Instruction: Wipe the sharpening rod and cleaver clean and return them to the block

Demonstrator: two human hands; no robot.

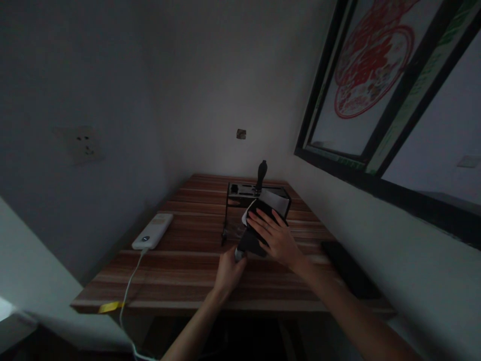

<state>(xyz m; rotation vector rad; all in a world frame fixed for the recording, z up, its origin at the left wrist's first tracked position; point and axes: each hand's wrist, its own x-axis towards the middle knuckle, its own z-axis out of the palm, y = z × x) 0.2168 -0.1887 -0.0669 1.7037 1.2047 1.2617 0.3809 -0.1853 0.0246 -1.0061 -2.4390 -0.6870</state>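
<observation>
On the wooden table stands a black-framed rack (227, 216) with slots along its top, and a black-handled tool (262, 174) is upright in it, its lower part hidden. In front of the rack I hold a dark, flat, broad object (251, 242) whose kind I cannot make out in the dim light. My left hand (230, 269) is closed around its lower end, where a light grey tip shows. My right hand (276, 235) lies across its upper part with the fingers stretched over it. A pale grey sheet-like piece (276, 201) sticks up behind the right fingers.
A white power bank (153, 230) with a white cable (130, 286) lies at the left of the table (180, 273). A yellow strip (111, 306) is on the front edge. A black flat slab (351, 269) lies at the right, beside the wall and dark-framed window (334, 174).
</observation>
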